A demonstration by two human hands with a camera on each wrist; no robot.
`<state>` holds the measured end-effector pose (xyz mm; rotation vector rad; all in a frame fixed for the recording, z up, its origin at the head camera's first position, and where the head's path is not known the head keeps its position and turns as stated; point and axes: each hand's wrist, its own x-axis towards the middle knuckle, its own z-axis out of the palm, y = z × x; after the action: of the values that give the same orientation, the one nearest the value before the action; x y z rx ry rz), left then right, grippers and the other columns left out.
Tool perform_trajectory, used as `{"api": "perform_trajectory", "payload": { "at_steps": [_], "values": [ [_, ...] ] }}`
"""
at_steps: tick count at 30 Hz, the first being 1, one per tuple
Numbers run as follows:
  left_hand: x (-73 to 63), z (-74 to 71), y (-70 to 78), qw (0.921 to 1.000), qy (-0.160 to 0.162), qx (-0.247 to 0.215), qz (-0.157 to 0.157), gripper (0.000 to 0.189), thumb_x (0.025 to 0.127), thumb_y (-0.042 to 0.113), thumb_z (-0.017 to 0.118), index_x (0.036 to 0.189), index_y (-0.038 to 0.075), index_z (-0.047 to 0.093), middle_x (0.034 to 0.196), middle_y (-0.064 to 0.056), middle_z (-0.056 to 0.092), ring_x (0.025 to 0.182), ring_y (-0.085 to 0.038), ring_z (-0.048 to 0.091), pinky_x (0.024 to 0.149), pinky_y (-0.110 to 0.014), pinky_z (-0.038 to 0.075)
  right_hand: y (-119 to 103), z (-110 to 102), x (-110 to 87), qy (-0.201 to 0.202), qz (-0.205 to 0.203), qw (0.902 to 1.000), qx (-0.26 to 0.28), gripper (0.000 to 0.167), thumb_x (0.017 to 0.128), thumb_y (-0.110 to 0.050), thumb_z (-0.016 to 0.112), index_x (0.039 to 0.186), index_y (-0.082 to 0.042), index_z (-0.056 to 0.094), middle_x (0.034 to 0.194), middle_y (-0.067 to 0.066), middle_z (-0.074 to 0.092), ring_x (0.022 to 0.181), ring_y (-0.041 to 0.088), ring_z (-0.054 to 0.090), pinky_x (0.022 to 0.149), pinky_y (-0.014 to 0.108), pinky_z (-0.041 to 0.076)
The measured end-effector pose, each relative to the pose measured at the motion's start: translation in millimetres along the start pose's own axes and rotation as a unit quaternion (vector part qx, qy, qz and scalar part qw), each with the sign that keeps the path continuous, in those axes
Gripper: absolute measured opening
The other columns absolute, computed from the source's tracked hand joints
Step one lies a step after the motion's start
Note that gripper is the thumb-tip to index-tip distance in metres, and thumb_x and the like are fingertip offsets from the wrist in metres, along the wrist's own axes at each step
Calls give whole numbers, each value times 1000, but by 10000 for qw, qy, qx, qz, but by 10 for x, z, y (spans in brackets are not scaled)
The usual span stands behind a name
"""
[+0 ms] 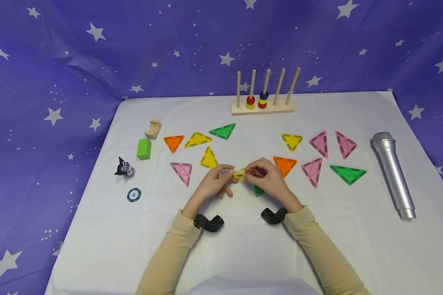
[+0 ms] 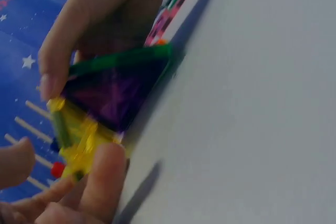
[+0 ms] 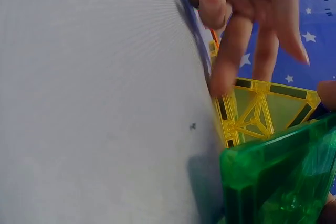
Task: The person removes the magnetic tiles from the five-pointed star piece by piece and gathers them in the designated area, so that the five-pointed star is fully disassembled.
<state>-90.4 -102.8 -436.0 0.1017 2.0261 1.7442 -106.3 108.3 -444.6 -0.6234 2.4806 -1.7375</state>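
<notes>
My right hand [image 1: 267, 178] grips a joined group of translucent triangular magnetic tiles above the table. Nearest the right wrist camera is a green tile [image 3: 278, 182]; a dark purple-pink tile [image 2: 118, 90] shows from the left wrist side. A yellow tile [image 3: 252, 111] stands at an angle against them, between both hands. My left hand [image 1: 215, 180] is at the yellow tile's far side, its fingers [image 3: 231, 51] fairly straight and touching its edge, with the thumb apart from it. The right thumb lies at the yellow tile's upper corner in the left wrist view. The right palm hides part of the group.
Loose tiles lie on both sides, among them a yellow tile [image 1: 208, 158], an orange tile [image 1: 284, 166] and a pink tile [image 1: 312, 172]. A wooden peg stand [image 1: 262, 108] is at the back, a silver microphone [image 1: 394, 176] at right, a green block [image 1: 144, 149] and a poker chip [image 1: 134, 195] at left.
</notes>
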Motion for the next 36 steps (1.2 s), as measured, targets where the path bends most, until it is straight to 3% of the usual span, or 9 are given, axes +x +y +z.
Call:
{"api": "perform_trajectory", "payload": {
  "at_steps": [4,7,10,14,18,25,29,33,36],
  "values": [
    [87,156,-21,9957,396,-799,-243,46,94,32,48,129,3,43,102,-19,63,48,-22,61,35,-23,36,1,4,4,-6,5,9999,-108,15,77,-15,73,89,-10,68,87,0,58,79,16,53,67,27,45],
    [125,206,-11,9908,847,-1050,-112,44,92,32,53,124,3,47,96,-20,63,43,-21,58,33,-23,33,-5,5,11,3,-5,9999,-108,14,76,-16,74,88,-12,68,86,-1,58,79,15,53,67,26,45],
    [140,226,31,9887,1040,-1076,39,41,90,29,57,120,2,48,84,-26,61,41,-25,55,33,-24,31,-121,-4,8,-25,41,9999,-109,14,77,-12,73,89,-7,68,87,3,59,80,20,54,69,30,45],
    [164,220,70,9885,976,-1155,72,39,89,17,59,119,-4,46,77,-33,54,39,-25,53,34,-26,31,-340,-25,-10,-90,108,9998,-119,15,76,-3,71,89,2,65,87,14,59,81,32,53,70,41,44],
    [196,196,47,9870,949,-1290,138,44,87,8,59,124,-7,41,81,-38,52,37,-22,49,35,-27,30,-409,-37,-24,-112,96,9998,-101,15,76,0,71,89,5,64,87,17,58,81,33,54,69,43,45],
    [225,128,21,9804,1397,-1334,400,37,83,4,63,117,2,48,58,-15,55,33,-16,44,33,-24,30,-386,-75,-12,-81,348,9993,87,15,78,-4,70,89,4,64,86,14,58,79,28,53,68,33,45],
    [262,55,79,9781,1459,-1429,391,38,82,4,65,116,3,49,55,-15,54,33,-15,44,33,-24,30,-379,-86,-11,-66,347,9993,155,16,78,-4,70,89,6,64,86,15,58,79,27,55,68,34,46],
    [386,-28,183,9793,1387,-1420,402,42,82,5,66,120,3,49,62,-24,56,35,-16,45,35,-25,30,-389,-72,-13,-50,314,9994,96,15,77,-4,71,88,5,65,85,16,58,79,27,55,69,41,46],
    [578,-50,284,9814,1334,-1322,393,44,82,7,66,122,3,48,65,-23,58,36,-16,46,36,-25,31,-393,-56,-13,-56,287,9995,106,15,77,-3,71,88,5,65,84,16,58,79,27,56,71,44,47]
  ]
}}
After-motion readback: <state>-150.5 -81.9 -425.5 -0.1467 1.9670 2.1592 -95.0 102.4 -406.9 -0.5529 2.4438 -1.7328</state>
